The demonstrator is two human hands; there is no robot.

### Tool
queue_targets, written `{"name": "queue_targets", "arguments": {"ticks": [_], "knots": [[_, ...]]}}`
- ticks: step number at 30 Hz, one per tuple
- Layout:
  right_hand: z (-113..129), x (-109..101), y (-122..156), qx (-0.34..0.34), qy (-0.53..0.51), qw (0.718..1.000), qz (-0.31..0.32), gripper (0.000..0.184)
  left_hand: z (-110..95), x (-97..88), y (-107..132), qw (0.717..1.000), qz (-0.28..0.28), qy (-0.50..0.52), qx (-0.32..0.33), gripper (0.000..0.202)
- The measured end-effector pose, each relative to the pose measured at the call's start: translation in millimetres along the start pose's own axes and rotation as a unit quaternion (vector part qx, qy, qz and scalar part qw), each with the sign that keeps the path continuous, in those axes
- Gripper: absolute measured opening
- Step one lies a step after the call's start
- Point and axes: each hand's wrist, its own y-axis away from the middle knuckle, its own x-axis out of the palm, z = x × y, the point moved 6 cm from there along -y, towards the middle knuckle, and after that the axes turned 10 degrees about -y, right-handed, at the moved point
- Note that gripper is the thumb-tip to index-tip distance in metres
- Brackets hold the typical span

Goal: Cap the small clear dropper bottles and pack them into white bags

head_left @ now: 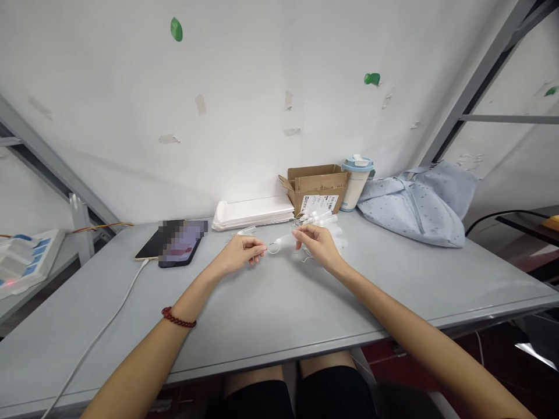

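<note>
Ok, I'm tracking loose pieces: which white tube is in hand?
The white tube between the left hand and the right hand, pinched by the right, with its thin loop near the left; the others lie on the table.

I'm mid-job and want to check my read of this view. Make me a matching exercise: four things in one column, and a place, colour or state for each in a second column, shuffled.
Column one
1. cardboard box
2. cup
3. bracelet
4. slim white tube

Column two
A. dark red, worn near the wrist
B. between the left hand and the right hand
C. brown, open at the top
D. pale body, light blue at the top

Right pairs: 1-C, 2-D, 3-A, 4-B
</note>
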Motion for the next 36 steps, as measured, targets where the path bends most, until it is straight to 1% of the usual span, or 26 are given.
{"name": "queue_targets", "arguments": {"ticks": [4,18,25,29,36], "knots": [[-2.4,0.9,-0.4,0.010,-0.007,1.000,0.003,0.033,0.0,1.3,0.0,1.000,0.011,0.015,0.001,0.031],[-1.0,1.5,1.2,0.026,-0.014,1.000,0.003,0.034,-5.9,0.8,1.8,1.000,0.005,0.005,0.011,0.034],[-2.3,2.9,0.3,0.022,-0.013,1.000,0.006,0.032,-4.7,-1.2,1.5,1.000,-0.006,0.006,0.004,0.032],[-3.3,3.6,0.3,0.023,-0.014,1.000,0.011,0.032,-5.6,-0.7,1.9,1.000,-0.002,0.005,0.005,0.028],[-0.4,3.5,1.8,0.017,-0.006,1.000,0.007,0.032,-4.5,1.2,1.3,1.000,0.007,-0.004,0.005,0.029]]}}
